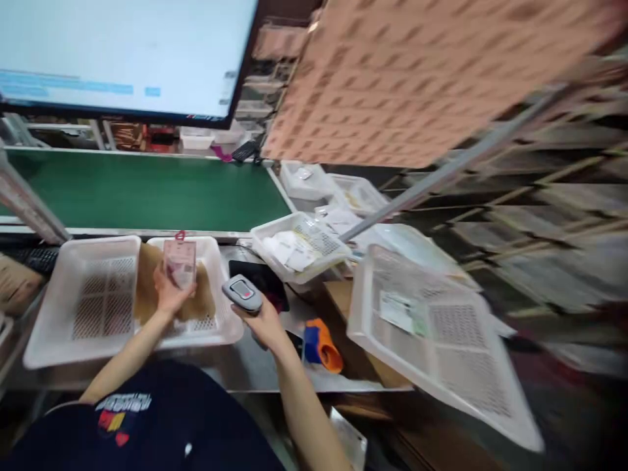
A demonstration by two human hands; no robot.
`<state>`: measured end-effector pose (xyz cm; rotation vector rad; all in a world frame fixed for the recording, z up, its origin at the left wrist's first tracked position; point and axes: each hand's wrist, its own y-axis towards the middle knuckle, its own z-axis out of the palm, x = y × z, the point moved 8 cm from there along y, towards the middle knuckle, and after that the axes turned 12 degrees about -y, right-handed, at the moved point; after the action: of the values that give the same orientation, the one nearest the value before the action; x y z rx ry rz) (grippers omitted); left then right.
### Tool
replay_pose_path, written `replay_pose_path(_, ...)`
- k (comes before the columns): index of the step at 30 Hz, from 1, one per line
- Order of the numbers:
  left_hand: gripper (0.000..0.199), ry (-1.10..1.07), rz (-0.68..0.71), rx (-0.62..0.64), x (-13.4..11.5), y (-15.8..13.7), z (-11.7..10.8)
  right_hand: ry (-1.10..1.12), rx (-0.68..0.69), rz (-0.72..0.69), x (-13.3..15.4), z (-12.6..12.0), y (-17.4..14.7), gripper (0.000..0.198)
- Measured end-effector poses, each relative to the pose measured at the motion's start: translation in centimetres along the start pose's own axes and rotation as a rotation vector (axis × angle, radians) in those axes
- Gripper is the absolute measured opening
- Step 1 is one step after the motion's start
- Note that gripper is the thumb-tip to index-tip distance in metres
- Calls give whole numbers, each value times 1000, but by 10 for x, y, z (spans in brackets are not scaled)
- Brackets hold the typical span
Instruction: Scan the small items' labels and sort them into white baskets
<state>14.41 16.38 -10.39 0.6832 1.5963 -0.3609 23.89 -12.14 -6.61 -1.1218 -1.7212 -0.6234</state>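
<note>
From afar, I have the left hand (171,293) gripping a pink packet (181,260) over a white basket (226,315); right of that basket, the right hand (262,322) grips a grey scanner (242,294).

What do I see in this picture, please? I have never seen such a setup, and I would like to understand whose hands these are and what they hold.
There is no robot here. One camera, worn on a person's head, looks forward and down at that person's bare hands. The left hand holds a small pinkish packet over a white basket; another basket stands to its left. The right hand holds a grey device, probably a scanner. On the table nearby lies an orange and blue object. Beyond are a green surface and a screen.
</note>
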Motion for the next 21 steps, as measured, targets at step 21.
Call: replay_pose_path(21, 119, 451, -3, 8, 28, -30, 19, -274, 91, -301, -1, 59, -22, 59)
